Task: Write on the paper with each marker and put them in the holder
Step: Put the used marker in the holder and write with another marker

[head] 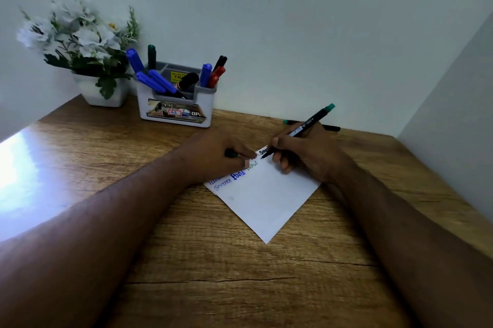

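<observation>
The green-ended marker (298, 131) slants over the paper (266, 199), tip at its far edge, pinched in the right hand (304, 151). The left hand (221, 154) rests on the paper's left edge, its grip curled around a green cap (231, 153). The holder (176, 103) stands farther back on the desk (213, 261).

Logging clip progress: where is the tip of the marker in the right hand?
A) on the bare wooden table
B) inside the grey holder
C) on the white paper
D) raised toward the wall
C: the right hand holds the black green-ended marker with its tip touching the white sheet of paper, beside the earlier handwriting.
</observation>
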### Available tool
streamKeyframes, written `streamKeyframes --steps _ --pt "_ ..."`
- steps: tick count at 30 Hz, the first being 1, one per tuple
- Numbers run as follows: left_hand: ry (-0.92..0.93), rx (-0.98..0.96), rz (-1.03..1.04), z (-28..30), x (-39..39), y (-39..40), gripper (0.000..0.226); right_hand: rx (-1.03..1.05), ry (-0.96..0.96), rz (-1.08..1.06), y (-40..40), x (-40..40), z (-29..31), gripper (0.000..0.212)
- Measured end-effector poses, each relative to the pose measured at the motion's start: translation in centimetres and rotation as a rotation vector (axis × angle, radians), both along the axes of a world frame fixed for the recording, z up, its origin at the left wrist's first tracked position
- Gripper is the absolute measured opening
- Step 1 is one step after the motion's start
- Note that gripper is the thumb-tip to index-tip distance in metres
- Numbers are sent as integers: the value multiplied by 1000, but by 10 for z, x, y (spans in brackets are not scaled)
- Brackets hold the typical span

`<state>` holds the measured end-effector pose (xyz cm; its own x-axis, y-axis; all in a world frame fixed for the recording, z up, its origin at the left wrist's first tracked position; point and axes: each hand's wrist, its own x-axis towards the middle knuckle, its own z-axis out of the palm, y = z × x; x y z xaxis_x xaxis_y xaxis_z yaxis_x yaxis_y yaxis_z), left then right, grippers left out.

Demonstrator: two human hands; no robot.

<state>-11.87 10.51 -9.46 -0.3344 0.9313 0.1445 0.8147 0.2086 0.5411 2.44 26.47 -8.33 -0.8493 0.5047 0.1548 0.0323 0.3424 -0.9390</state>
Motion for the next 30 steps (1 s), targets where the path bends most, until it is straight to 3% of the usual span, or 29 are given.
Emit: streamKeyframes --steps 30 --pt "-2 0 -5 -3 -2 1 26 86 -3 -27 -1 -5 -8 14"
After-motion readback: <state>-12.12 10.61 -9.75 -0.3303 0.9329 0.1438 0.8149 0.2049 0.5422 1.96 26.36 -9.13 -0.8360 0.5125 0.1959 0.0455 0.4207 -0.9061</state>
